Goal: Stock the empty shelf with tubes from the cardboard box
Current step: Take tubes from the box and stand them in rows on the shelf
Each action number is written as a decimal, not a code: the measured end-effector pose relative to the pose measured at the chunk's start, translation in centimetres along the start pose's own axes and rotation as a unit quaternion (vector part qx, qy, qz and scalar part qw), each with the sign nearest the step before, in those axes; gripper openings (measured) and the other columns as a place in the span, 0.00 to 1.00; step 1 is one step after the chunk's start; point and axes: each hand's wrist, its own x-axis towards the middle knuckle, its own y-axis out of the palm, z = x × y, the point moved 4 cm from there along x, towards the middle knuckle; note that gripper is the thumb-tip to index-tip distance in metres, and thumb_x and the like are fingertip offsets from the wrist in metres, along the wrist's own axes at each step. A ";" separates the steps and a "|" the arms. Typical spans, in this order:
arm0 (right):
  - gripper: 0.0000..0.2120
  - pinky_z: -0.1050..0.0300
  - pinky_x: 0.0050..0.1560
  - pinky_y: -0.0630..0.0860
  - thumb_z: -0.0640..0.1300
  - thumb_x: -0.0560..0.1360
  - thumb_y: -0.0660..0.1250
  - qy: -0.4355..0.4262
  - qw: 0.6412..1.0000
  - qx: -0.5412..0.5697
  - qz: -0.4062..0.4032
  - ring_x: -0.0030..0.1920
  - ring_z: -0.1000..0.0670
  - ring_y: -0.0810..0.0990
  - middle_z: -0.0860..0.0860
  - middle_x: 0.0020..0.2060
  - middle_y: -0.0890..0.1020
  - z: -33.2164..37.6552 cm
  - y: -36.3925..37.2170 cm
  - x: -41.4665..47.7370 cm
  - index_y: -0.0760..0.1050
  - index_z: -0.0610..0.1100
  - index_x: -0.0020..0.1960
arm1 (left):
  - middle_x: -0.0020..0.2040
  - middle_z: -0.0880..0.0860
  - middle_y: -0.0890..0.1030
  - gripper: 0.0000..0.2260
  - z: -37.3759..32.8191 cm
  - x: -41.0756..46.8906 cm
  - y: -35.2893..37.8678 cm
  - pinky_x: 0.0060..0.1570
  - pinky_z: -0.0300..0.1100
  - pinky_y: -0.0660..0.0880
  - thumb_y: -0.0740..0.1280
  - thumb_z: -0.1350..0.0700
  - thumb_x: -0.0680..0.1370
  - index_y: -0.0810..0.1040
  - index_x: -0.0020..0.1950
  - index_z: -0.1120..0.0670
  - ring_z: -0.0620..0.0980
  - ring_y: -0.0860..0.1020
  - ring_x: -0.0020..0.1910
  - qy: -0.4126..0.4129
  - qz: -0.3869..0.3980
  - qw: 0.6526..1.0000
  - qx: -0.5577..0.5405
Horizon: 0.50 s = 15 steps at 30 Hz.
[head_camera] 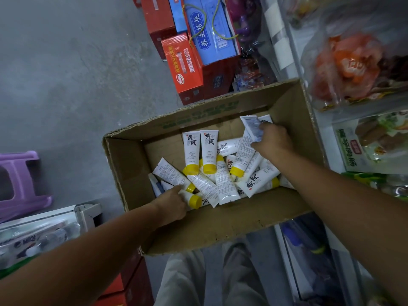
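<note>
Since the brown cardboard box [198, 228] holds lots of white yellow-capped plastic tubes [207, 149], prob early days w/ most left: right hand [273, 142] pinches a few, left hand [172, 204] touches one, grip can't tell.

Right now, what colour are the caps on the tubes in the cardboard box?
Yellow caps on white tubes, seen best in the head view.
</note>
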 end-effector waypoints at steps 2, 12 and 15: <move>0.25 0.48 0.55 0.79 0.46 0.70 0.76 0.006 1.000 0.003 0.004 0.59 0.40 0.79 0.43 0.60 0.80 0.1 -0.2 0.0 0.75 0.42 0.65 | 0.60 0.60 0.81 0.12 -0.3 0.3 0.4 0.71 0.60 0.62 0.64 0.67 0.78 0.78 0.61 0.59 0.60 0.77 0.61 0.000 -0.006 1.000 -0.010; 0.24 0.53 0.51 0.79 0.45 0.68 0.77 0.033 0.998 0.051 0.004 0.55 0.41 0.81 0.43 0.56 0.82 0.0 -1.1 -1.5 0.78 0.43 0.62 | 0.42 0.54 0.83 0.05 0.7 -1.3 0.0 0.50 0.50 0.74 0.67 0.64 0.76 0.79 0.45 0.55 0.56 0.82 0.41 0.053 -0.093 0.993 -0.051; 0.24 0.52 0.52 0.80 0.45 0.67 0.77 0.040 0.996 0.082 0.007 0.54 0.42 0.81 0.43 0.56 0.82 -0.1 -1.4 -2.1 0.78 0.43 0.62 | 0.37 0.52 0.82 0.04 1.6 -2.2 -1.2 0.36 0.43 0.68 0.68 0.60 0.76 0.81 0.47 0.53 0.53 0.81 0.35 0.049 -0.145 0.982 -0.113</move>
